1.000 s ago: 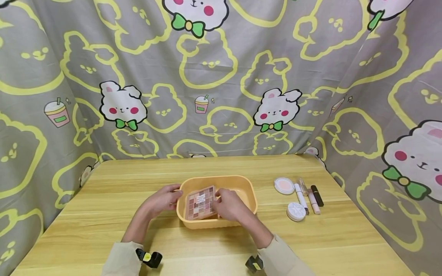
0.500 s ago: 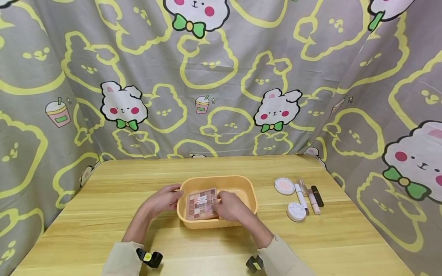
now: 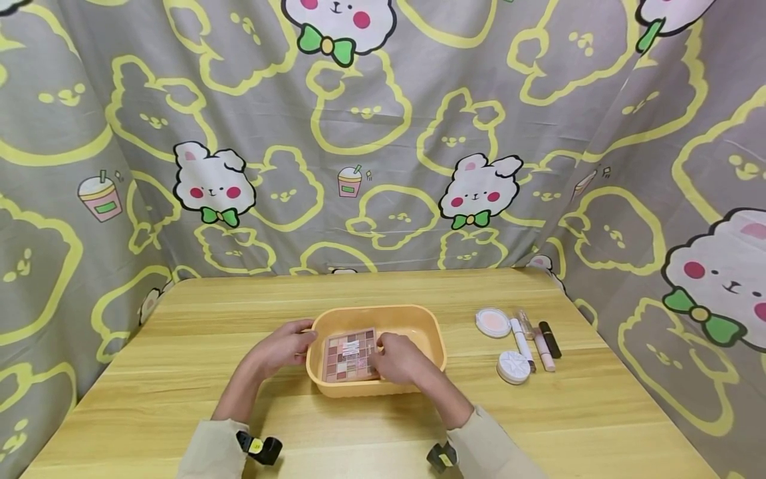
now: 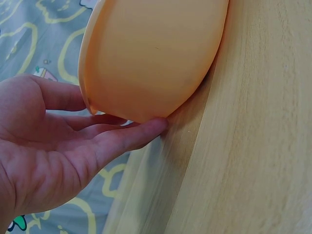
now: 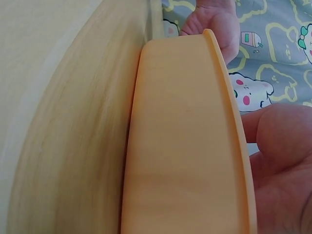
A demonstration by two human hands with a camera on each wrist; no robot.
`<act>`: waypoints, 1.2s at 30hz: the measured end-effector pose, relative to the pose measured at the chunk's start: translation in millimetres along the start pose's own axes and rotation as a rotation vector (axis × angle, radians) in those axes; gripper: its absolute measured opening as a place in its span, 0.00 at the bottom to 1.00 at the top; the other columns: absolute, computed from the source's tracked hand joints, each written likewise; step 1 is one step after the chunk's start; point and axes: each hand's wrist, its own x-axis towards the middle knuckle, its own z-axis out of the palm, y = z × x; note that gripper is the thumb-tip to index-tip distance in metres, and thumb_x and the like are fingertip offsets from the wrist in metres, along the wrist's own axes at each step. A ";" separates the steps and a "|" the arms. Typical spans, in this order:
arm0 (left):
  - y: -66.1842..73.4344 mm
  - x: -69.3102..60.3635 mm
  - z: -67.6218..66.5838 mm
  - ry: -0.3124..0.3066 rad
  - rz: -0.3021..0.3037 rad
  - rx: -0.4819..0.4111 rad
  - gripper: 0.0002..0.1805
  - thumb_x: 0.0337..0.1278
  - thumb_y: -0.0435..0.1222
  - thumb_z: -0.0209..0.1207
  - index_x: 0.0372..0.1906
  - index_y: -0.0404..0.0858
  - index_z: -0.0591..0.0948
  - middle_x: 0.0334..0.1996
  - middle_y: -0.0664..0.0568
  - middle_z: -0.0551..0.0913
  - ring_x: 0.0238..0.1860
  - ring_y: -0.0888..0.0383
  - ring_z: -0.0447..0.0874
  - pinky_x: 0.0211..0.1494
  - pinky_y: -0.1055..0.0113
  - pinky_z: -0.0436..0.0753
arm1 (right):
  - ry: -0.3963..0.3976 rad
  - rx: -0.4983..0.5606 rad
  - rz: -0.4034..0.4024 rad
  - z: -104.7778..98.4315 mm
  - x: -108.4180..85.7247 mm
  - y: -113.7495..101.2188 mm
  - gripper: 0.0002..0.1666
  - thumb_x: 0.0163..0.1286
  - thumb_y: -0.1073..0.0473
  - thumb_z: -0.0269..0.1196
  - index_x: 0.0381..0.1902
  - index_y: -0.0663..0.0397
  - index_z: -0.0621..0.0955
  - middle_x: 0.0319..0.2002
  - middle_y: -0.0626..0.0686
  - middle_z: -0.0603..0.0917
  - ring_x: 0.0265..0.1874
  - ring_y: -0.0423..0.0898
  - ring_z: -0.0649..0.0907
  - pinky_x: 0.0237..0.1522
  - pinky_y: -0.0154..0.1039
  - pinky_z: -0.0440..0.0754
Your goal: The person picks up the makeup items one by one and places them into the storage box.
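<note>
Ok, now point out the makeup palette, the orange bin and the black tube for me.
Makeup palette [image 3: 348,356]: head view, middle of its patterned face.
Orange bin [image 5: 183,131]: right wrist view, outside of its wall.
Black tube [image 3: 550,340]: head view, middle of its length.

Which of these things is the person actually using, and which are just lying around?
In use:
- left hand, holding the tray
- palette, inside the tray
- right hand, at the palette's edge

Apparently just lying by, right of the tray:
- pink compact
- white case
- slim tubes
</note>
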 end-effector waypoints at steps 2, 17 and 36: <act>0.4 -0.5 0.4 -0.003 -0.005 0.001 0.30 0.80 0.37 0.42 0.76 0.26 0.57 0.65 0.31 0.74 0.62 0.44 0.79 0.57 0.56 0.85 | 0.000 -0.002 0.000 0.3 -0.3 0.5 0.20 0.72 0.60 0.58 0.53 0.74 0.78 0.24 0.51 0.79 0.16 0.41 0.70 0.17 0.33 0.64; 2.0 -3.1 2.4 -0.013 -0.010 -0.034 0.31 0.79 0.37 0.43 0.77 0.25 0.53 0.68 0.26 0.70 0.64 0.37 0.77 0.43 0.54 0.89 | -0.006 0.003 0.002 -0.9 -0.7 1.4 0.19 0.72 0.61 0.58 0.52 0.74 0.78 0.23 0.52 0.78 0.16 0.41 0.69 0.17 0.33 0.64; 1.3 -1.5 1.4 -0.019 -0.009 -0.050 0.30 0.79 0.36 0.42 0.76 0.25 0.55 0.65 0.29 0.73 0.56 0.45 0.82 0.35 0.60 0.87 | -0.012 -0.016 0.011 -2.5 2.0 3.4 0.24 0.72 0.60 0.57 0.57 0.76 0.77 0.39 0.61 0.83 0.20 0.43 0.75 0.22 0.35 0.71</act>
